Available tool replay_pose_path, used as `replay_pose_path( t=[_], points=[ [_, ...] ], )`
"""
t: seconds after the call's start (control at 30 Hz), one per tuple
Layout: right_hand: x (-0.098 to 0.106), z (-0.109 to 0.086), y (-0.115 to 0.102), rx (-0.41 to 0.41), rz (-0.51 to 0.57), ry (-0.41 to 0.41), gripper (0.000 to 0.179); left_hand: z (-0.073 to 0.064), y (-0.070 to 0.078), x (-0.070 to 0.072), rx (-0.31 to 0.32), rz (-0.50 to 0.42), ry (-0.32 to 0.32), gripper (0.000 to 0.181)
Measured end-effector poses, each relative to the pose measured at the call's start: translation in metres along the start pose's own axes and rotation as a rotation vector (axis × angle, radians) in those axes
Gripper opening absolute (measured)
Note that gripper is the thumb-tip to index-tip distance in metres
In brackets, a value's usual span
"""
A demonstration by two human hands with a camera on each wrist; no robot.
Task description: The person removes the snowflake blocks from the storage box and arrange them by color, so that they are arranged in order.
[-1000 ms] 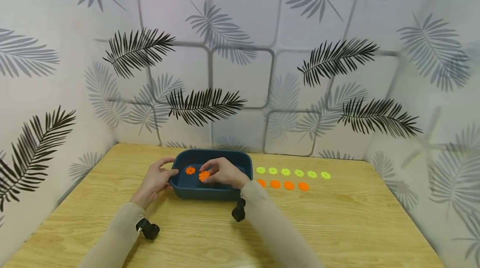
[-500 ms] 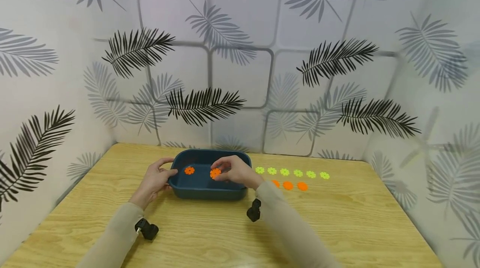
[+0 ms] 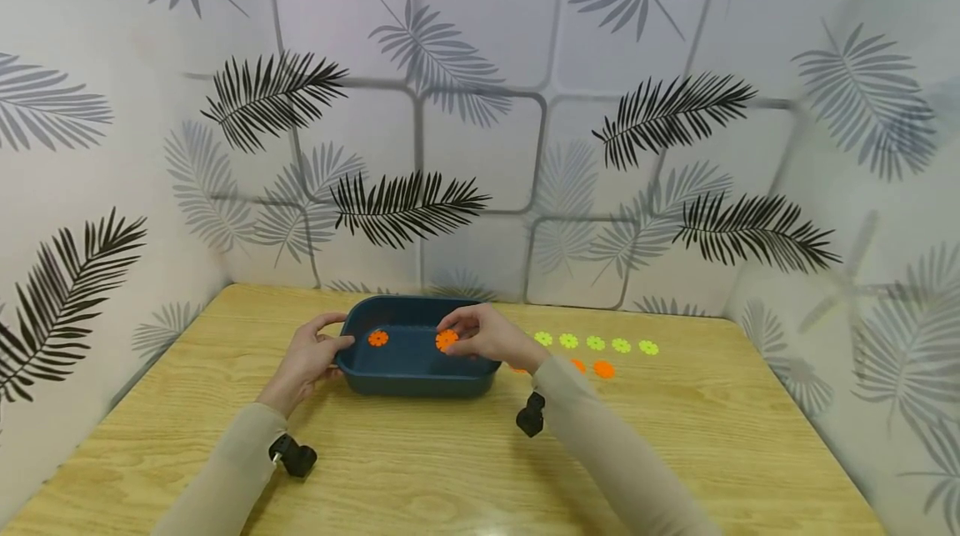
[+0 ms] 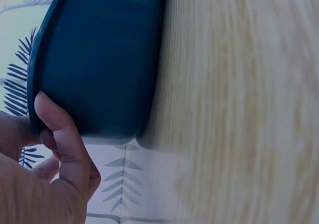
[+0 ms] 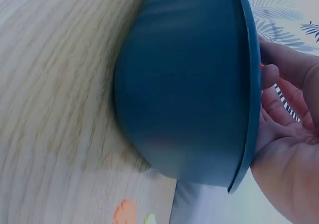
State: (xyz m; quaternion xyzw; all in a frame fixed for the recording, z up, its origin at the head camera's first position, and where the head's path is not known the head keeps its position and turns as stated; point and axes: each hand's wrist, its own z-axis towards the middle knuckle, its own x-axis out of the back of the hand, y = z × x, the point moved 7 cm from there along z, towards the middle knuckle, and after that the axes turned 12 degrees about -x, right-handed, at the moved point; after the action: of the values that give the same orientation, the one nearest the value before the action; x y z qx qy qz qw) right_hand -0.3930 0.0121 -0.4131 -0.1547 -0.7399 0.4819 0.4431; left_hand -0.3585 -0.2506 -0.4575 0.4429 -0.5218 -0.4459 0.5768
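Observation:
A dark blue plastic basin (image 3: 420, 386) stands on the table. My left hand (image 3: 306, 357) grips its left end, fingers and thumb over the rim, as the left wrist view also shows. Thumb and fingers of my right hand (image 3: 498, 339) pinch an orange flower-shaped disc (image 3: 446, 341) over the right half of the basin. Another orange disc (image 3: 378, 338) lies inside toward the left. In the right wrist view the basin wall (image 5: 184, 84) hides most of the pinched disc.
Right of the basin lies a row of several yellow-green discs (image 3: 596, 343). A row of orange discs (image 3: 603, 369) lies in front of it, partly covered by my right wrist and sleeve. A leaf-patterned wall (image 3: 480, 252) rises behind the wooden table (image 3: 390, 461).
My right hand has moved rightward over the basin with the orange disc, and its sleeve now covers more of the orange row. The left hand has stayed on the rim.

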Motion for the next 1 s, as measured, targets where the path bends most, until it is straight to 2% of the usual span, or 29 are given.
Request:
replay_pose_path(
  t=[0.27, 0.53, 0.83, 1.0],
  points=[
    [0.009, -0.005, 0.007, -0.017, -0.008, 0.022, 0.032, 0.001, -0.002, 0.0, -0.004, -0.017, 0.003, 0.052],
    [0.022, -0.013, 0.015, -0.023, 0.04, 0.032, 0.038, 0.001, -0.003, 0.0, 0.002, -0.028, 0.004, 0.052],
    [0.043, -0.028, 0.027, -0.069, 0.053, 0.075, 0.039, 0.002, -0.004, 0.001, -0.004, -0.05, -0.026, 0.055],
    [0.052, -0.04, 0.04, -0.091, 0.095, 0.077, 0.043, 0.003, -0.004, 0.001, 0.018, -0.075, -0.037, 0.058]
  ],
)
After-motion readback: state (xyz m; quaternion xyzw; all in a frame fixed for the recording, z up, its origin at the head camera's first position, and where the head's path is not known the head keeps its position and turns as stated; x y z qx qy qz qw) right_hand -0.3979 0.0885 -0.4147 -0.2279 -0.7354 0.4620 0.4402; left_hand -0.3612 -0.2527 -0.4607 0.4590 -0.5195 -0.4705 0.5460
